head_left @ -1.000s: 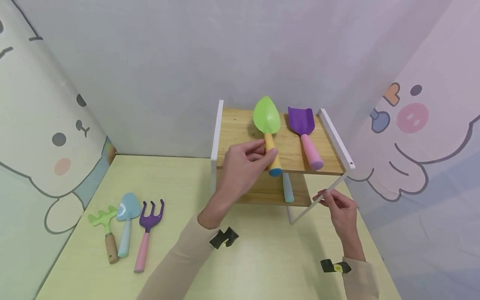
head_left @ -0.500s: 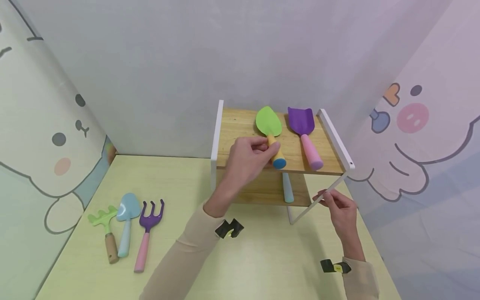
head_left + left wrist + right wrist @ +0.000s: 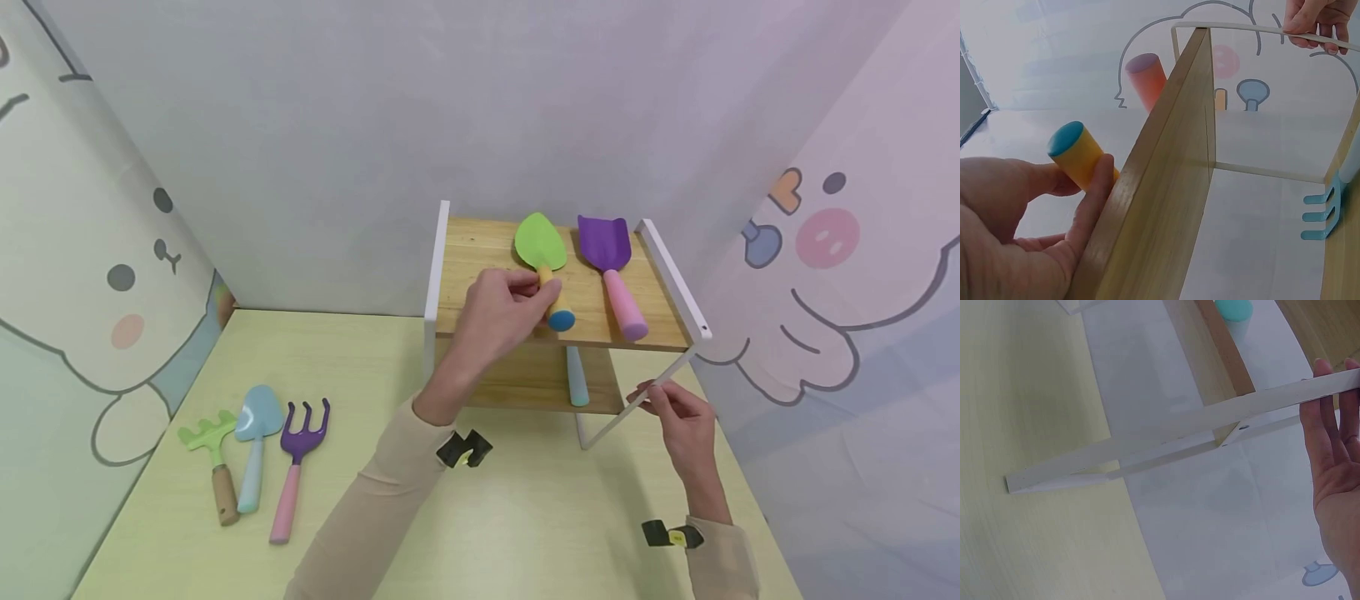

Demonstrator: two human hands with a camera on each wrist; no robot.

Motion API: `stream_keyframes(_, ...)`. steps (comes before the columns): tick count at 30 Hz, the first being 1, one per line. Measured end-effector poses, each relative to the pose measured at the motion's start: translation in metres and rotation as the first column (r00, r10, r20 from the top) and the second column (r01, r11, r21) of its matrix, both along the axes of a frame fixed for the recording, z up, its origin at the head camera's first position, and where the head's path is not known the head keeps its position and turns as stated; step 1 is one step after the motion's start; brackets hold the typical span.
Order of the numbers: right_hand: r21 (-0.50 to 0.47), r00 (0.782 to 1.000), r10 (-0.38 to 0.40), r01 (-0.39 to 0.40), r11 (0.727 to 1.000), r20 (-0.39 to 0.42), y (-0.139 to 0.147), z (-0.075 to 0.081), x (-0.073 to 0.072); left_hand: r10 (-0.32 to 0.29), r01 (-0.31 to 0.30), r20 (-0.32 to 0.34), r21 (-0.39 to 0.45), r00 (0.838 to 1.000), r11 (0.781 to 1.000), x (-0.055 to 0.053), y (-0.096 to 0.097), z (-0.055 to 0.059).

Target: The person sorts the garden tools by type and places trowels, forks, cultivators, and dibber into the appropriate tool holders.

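Note:
My left hand [image 3: 504, 312] pinches the yellow handle [image 3: 1080, 156] of a hand trowel with a green leaf-shaped blade [image 3: 540, 242] and a blue end cap. The trowel lies at the top board [image 3: 472, 258] of a small two-tier wooden shelf; whether its handle touches the board is hard to tell. To its right rests a purple shovel [image 3: 604, 243] with a pink handle. My right hand [image 3: 684, 429] grips the shelf's white side frame [image 3: 1179, 425] between thumb and fingers. On the lower board lies a light blue hand rake [image 3: 1329, 209], mostly hidden from above.
On the table [image 3: 360, 358] at left lie a green rake [image 3: 213, 442] with a brown handle, a light blue trowel [image 3: 258, 417] and a purple fork [image 3: 302, 442] with a pink handle. Curtains with cartoon animals enclose the back and sides.
The green trowel has come down towards the top board, its handle end shifting back and slightly right with my left hand. My right hand stays on the frame.

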State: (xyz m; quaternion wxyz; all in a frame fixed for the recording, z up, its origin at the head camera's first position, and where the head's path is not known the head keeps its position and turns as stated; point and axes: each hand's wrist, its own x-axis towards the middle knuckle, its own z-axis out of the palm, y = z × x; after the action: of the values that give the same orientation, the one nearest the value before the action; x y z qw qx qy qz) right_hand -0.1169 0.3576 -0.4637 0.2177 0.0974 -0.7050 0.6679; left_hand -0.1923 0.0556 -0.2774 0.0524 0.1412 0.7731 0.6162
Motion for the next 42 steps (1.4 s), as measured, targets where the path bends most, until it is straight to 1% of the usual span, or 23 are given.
stream_keyframes(2,0.003,1.000,-0.001,0.001,1.000,0.000,0.000,-0.001,0.000,0.001,-0.001,0.002,-0.008,1.000,1.000,-0.001,0.000,0.000)
stream_keyframes(5,-0.001,1.000,0.009,-0.009,1.000,-0.002,0.001,-0.001,0.000,0.012,-0.013,-0.014,-0.028,1.000,1.000,-0.001,0.002,0.000)
stream_keyframes(9,-0.006,1.000,0.005,-0.005,1.000,0.000,0.001,-0.001,0.000,0.037,-0.040,-0.064,-0.047,0.997,0.998,-0.002,0.006,-0.002)
stream_keyframes(13,0.000,1.000,-0.018,0.018,1.000,0.010,0.000,-0.001,0.001,0.054,-0.060,-0.109,-0.056,0.993,0.997,-0.002,0.011,-0.003)
stream_keyframes(16,0.010,1.000,-0.024,0.024,1.000,0.015,0.000,-0.001,0.001,0.064,-0.069,-0.105,-0.050,0.992,0.996,-0.001,0.014,-0.003)
stream_keyframes(20,0.013,1.000,-0.019,0.018,1.000,0.016,-0.001,0.000,0.001,0.070,-0.074,-0.075,-0.047,0.995,0.996,0.000,0.017,-0.003)
stream_keyframes(28,0.005,0.999,-0.034,0.034,0.999,0.028,-0.003,0.001,0.001,0.080,-0.083,-0.066,-0.051,0.995,0.995,0.000,0.016,-0.003)
stream_keyframes(33,0.014,0.999,-0.041,0.040,0.999,0.032,-0.003,0.001,0.001,0.090,-0.092,-0.068,-0.035,0.994,0.995,0.001,0.015,-0.003)
stream_keyframes(38,0.004,0.999,-0.036,0.036,0.999,0.031,-0.003,0.001,0.002,0.103,-0.104,-0.077,-0.003,0.992,0.995,0.003,0.014,-0.003)
stream_keyframes(42,-0.002,0.999,-0.036,0.036,0.999,0.031,-0.004,0.001,0.002,0.120,-0.116,-0.104,0.041,0.987,0.992,0.007,0.011,-0.004)
